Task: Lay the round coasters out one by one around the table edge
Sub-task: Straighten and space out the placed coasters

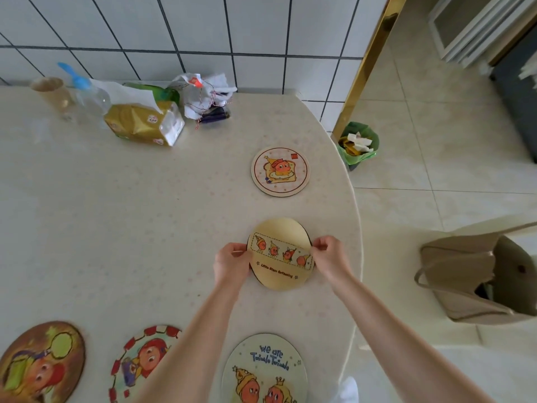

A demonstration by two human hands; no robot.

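Pinching opposite rims, left hand [231, 264] and right hand [329, 257] hold yellow coaster [280, 254] between them.

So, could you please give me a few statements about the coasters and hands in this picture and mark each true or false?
1. Both hands, left hand and right hand, grip the yellow coaster at its opposite edges. True.
2. The toast coaster lies beyond the yellow one, near the table's right edge. True.
3. The yellow coaster overlaps the toast coaster. False: bare table separates them.
4. The green bin stands on the table. False: it stands on the floor beside it.
5. The bottle has a blue cap. True.
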